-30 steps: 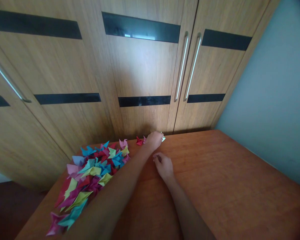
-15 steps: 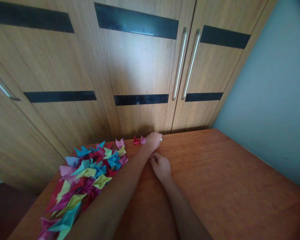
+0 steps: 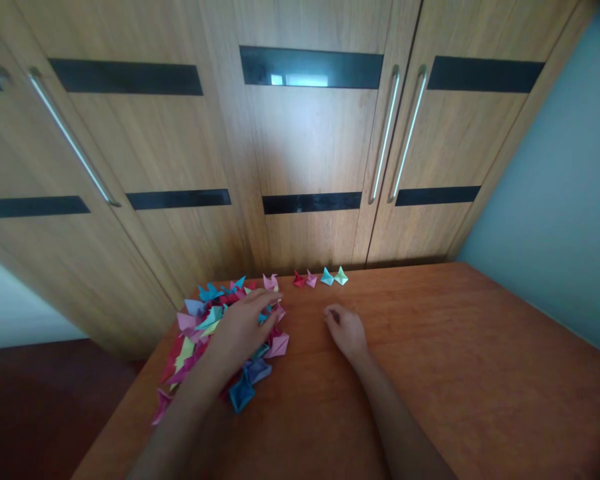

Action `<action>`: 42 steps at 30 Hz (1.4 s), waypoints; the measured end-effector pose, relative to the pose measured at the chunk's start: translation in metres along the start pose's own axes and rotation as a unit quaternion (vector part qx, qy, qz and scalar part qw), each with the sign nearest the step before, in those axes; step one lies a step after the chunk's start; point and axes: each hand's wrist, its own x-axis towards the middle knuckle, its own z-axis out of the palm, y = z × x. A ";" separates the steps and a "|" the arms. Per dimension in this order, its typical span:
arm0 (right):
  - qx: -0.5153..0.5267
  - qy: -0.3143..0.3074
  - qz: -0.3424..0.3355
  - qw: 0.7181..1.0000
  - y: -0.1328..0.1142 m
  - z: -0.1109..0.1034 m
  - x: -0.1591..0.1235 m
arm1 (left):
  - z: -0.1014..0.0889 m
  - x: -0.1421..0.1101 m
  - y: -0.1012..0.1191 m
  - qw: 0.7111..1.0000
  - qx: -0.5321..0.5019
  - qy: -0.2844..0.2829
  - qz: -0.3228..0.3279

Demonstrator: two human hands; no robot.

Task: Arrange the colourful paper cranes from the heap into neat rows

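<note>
My left hand reaches over the right side of a pile of folded paper cranes in pink, red, blue, yellow and green. Its fingers are stretched out with the thumb apart, and no crane shows in its grasp. Part of the pile is hidden under this hand and forearm. My right hand rests on the table with its fingers curled in; nothing shows between them. Beyond it, near the back edge, stands a short row: a red crane, a pink crane, a light blue crane and a pale green crane.
The reddish-brown wooden table stretches off to the right. Along its back runs a wooden wardrobe with dark strips and long metal handles. A blue-grey wall borders the right side; dark floor shows at the left.
My left hand has moved from the row back left to the pile, uncovering a light blue and a pale green crane. The view has turned left. My right hand stays curled on the table.
</note>
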 end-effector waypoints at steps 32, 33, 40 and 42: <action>-0.037 -0.017 -0.043 0.998 -0.003 0.007 -0.012 | 0.014 -0.157 -0.035 0.990 0.094 0.057 -0.085; -0.038 -0.018 -0.044 0.998 -0.004 0.007 -0.012 | 0.014 -0.157 -0.034 0.990 0.094 0.064 -0.081; -0.024 -0.013 -0.051 0.998 -0.003 0.006 -0.012 | 0.007 -0.162 -0.036 0.975 0.136 0.160 -0.078; -0.002 -0.009 -0.051 0.999 -0.004 0.006 -0.011 | 0.004 -0.158 -0.034 0.966 0.144 0.199 -0.080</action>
